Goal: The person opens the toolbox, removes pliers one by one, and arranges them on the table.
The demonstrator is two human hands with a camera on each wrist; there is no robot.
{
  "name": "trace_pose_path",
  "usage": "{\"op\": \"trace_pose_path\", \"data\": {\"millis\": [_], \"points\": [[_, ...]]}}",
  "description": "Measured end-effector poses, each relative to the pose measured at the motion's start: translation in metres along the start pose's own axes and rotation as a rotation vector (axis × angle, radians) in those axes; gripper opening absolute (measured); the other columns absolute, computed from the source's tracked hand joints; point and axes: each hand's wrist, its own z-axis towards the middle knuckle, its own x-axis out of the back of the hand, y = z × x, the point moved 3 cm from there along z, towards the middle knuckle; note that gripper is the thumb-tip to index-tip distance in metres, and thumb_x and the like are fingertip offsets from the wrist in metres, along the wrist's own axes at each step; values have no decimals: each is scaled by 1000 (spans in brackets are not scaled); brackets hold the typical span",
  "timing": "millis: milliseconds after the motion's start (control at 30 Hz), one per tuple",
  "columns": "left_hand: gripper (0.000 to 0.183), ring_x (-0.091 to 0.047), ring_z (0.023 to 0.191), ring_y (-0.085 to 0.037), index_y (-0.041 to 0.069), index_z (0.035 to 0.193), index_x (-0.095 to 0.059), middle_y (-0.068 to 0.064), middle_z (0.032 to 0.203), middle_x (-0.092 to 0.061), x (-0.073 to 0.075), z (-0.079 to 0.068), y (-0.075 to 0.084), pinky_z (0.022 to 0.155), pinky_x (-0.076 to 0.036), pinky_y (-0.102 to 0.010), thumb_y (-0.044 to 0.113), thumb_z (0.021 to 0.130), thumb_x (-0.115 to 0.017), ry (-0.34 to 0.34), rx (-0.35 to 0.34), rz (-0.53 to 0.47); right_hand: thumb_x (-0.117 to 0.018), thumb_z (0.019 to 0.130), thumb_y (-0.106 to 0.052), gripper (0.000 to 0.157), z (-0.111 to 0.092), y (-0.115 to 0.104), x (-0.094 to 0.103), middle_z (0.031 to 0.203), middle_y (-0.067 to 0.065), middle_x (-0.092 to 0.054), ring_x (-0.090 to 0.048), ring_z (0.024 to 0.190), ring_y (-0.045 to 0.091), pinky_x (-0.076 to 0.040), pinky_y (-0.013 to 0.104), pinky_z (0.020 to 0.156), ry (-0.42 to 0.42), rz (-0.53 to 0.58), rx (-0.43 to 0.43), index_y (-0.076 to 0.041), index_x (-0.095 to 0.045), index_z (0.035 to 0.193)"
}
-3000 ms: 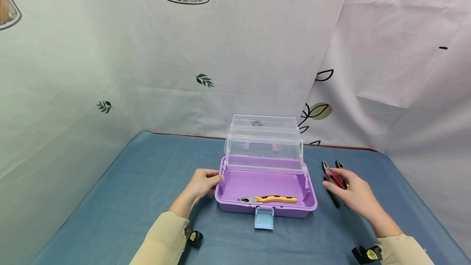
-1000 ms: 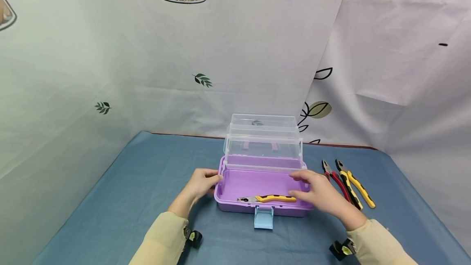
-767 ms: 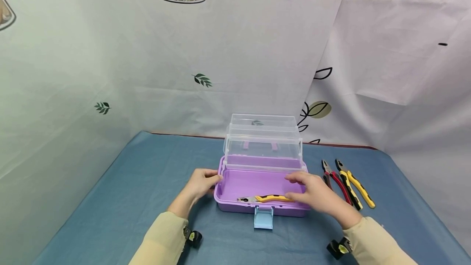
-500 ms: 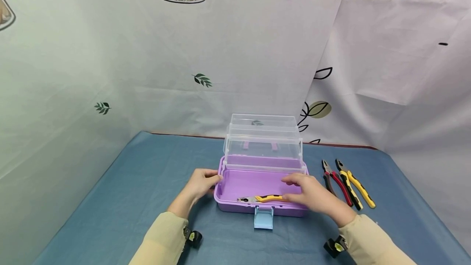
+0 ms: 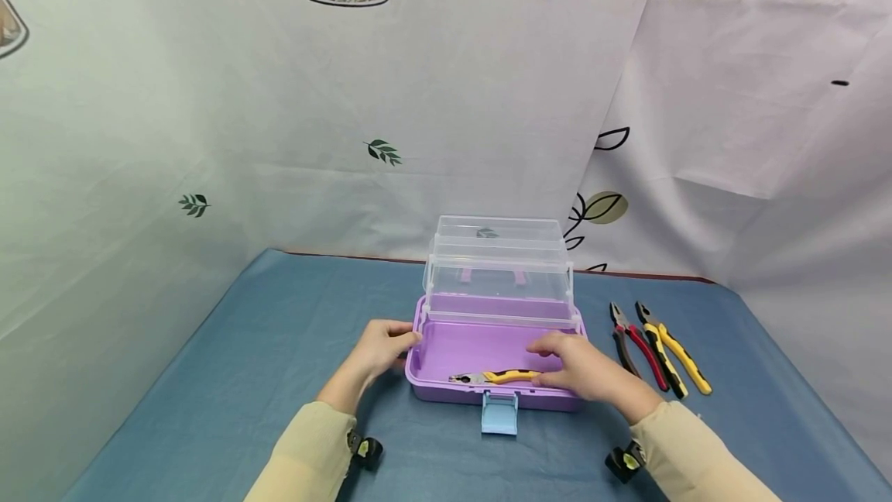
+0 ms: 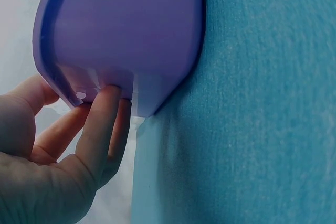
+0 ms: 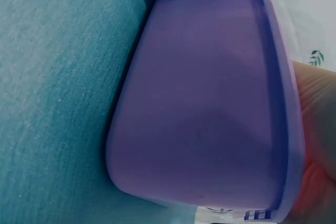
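Observation:
A purple toolbox (image 5: 467, 343) stands on the blue cloth with its clear lid (image 5: 502, 246) raised at the back. My left hand (image 5: 379, 347) grips its left wall, thumb over the rim; in the left wrist view the fingers press the wall's outside. Inside, along the front, lie pliers (image 5: 505, 376) with yellow-and-black handles. My right hand (image 5: 581, 366) reaches over the right rim into the box, thumb and forefinger apart at the end of those handles, which it partly covers. In the right wrist view the box's outer wall (image 7: 199, 98) hides the fingers.
Right of the box lie red-and-black pliers (image 5: 637, 343) and another yellow-and-black pair (image 5: 672, 347), side by side, handles spread. A light blue latch (image 5: 499, 413) hangs off the box front. A printed white curtain (image 5: 446, 99) rises behind the table (image 5: 313, 293).
My right hand has come left from the two pliers beside the box to inside it, uncovering them, and slid further left lately. My left hand keeps its hold; the pliers inside stay put.

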Motion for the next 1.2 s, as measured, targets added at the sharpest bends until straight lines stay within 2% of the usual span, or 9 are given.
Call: {"op": "trace_pose_path", "data": {"millis": [200,400,600,833,1033,1200], "points": [[32,-67,84,-21,-6,114,-65,-21,105,-68,0,-1,1,64,-60,-36,9,86,-63,-10,-1,2,-73,83,-21,35,4,1,-2,109,7,-69,-63,102,24,-54,43,87,-61,-40,1,-4,-68,112],[32,-67,83,-20,-6,115,-64,-22,106,-68,0,-1,0,65,-60,-35,9,86,-63,-13,2,10,-74,80,-14,30,6,-1,-2,105,6,-70,-64,99,24,-54,44,85,-106,-54,-40,-4,-70,108],[32,-67,84,-20,-5,115,-65,-20,105,-68,0,-2,2,65,-60,-36,9,86,-63,-3,4,10,-74,79,-8,22,11,-3,-5,96,3,-71,-61,86,15,-56,42,82,-142,-71,-93,-7,-74,100],[32,-67,84,-21,-6,114,-65,-22,106,-68,-2,-2,0,66,-60,-36,9,86,-63,-9,1,5,-73,79,-6,16,12,-2,-8,87,-2,-69,-55,74,11,-55,34,73,-153,-91,-72,-9,-75,94],[32,-67,83,-20,-6,115,-65,-21,106,-68,-2,-2,0,66,-60,-36,9,86,-63,-11,7,1,-74,79,-10,9,12,-1,-8,75,-6,-65,-51,65,7,-49,23,62,-160,-93,-52,-11,-76,88],[32,-67,82,-21,-6,114,-65,-22,105,-68,-1,-3,3,65,-59,-36,8,86,-63,-2,1,1,-75,79,-10,9,13,-3,-8,75,-4,-66,-51,65,8,-50,24,61,-149,-94,-71,-9,-76,87]]}}
